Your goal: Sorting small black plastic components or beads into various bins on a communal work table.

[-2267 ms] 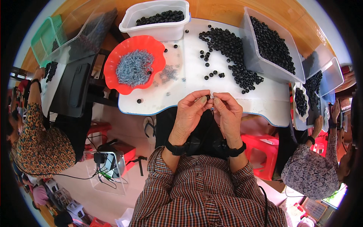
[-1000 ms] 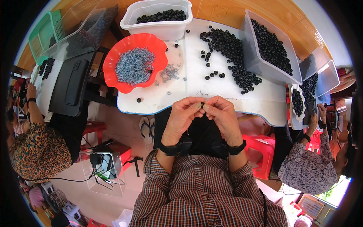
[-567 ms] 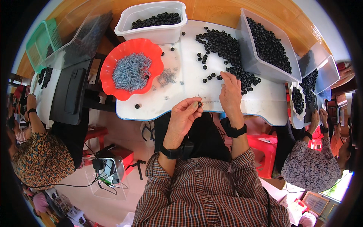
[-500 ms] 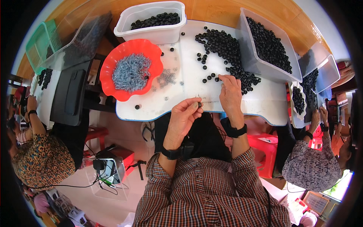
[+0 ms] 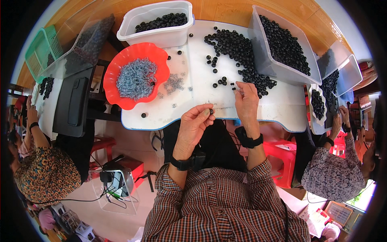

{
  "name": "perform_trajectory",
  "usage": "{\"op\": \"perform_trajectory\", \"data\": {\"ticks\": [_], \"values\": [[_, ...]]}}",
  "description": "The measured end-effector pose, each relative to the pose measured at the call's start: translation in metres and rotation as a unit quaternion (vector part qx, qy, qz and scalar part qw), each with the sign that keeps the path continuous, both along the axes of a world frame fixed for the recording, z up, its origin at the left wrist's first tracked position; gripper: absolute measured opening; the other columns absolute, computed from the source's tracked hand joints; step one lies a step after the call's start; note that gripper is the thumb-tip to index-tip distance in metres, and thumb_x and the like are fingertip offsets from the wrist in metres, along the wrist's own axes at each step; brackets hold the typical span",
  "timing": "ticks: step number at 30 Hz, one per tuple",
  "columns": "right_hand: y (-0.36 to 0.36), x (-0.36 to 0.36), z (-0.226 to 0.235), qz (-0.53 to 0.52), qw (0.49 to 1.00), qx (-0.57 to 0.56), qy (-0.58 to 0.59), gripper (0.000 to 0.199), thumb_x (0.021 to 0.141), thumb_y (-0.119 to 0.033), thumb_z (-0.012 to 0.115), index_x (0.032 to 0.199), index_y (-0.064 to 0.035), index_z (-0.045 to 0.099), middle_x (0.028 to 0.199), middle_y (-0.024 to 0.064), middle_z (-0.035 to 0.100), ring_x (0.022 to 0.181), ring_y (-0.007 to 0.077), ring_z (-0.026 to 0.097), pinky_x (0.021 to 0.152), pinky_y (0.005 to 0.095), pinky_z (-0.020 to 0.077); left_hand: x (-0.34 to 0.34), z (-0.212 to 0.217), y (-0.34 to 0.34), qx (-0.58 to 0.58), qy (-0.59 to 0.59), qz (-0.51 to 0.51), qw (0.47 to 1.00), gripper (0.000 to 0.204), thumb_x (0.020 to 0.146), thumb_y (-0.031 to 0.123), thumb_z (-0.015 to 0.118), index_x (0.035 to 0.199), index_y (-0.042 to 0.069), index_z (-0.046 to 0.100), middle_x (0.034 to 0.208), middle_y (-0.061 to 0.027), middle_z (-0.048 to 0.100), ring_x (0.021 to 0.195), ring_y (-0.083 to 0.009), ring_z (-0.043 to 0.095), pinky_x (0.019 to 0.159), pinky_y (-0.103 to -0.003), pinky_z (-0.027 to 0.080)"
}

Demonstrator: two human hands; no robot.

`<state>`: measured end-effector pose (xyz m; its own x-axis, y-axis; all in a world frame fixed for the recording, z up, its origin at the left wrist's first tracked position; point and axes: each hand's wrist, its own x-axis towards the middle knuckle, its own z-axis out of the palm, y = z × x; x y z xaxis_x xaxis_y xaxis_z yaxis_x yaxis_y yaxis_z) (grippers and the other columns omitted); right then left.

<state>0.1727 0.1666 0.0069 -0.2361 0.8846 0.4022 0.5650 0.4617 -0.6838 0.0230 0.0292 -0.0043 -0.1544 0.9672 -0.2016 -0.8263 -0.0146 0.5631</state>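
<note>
My left hand [image 5: 194,124] hovers at the near edge of the white table [image 5: 181,109], pinching a small black bead [image 5: 211,111] between thumb and fingertips. My right hand [image 5: 246,97] reaches onto the table, its fingertips down at the near fringe of a loose pile of black beads [image 5: 238,52]. Whether it has a bead between the fingers is not visible. A red scalloped bowl [image 5: 121,97] of small grey pieces sits to the left of both hands.
A white tub [image 5: 159,34] and a clear bin [image 5: 266,60] of black beads stand at the far side. Stray beads dot the tabletop. Other people sit at my left [image 5: 44,173] and right [image 5: 330,177]. A red stool [image 5: 282,157] stands under the table.
My hands were together in front of my chest; the right hand has gone forward to the bead pile while the left stays near the table edge with its bead.
</note>
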Motion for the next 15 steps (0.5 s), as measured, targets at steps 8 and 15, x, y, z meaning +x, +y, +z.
{"op": "perform_trajectory", "data": {"ticks": [8, 15], "values": [[0.001, 0.002, -0.007, 0.023, 0.998, 0.054, -0.009, 0.013, 0.079, 0.005, 0.063, 0.092, 0.0000, 0.065, 0.096, 0.0124, 0.059, 0.088, 0.0303, 0.058, 0.077, 0.0366, 0.0483, 0.002, 0.004, -0.001, 0.002, -0.002, 0.004, 1.000, 0.025, 0.095, 0.008, 0.060, 0.117, -0.003, 0.063, 0.101, -0.0102, 0.065, 0.085, -0.0149, 0.061, 0.075, -0.024, 0.052], [-0.028, -0.009, 0.020, 0.061, 0.994, 0.084, -0.031, 0.011, 0.084, 0.003, 0.061, 0.094, -0.0007, 0.060, 0.094, 0.0145, 0.059, 0.085, 0.0331, 0.060, 0.073, 0.0385, 0.0493, 0.002, 0.004, -0.002, 0.005, 0.010, 0.009, 1.000, 0.025, 0.095, 0.007, 0.060, 0.118, -0.003, 0.063, 0.100, -0.0104, 0.066, 0.083, -0.0157, 0.062, 0.074, -0.026, 0.052]]}}
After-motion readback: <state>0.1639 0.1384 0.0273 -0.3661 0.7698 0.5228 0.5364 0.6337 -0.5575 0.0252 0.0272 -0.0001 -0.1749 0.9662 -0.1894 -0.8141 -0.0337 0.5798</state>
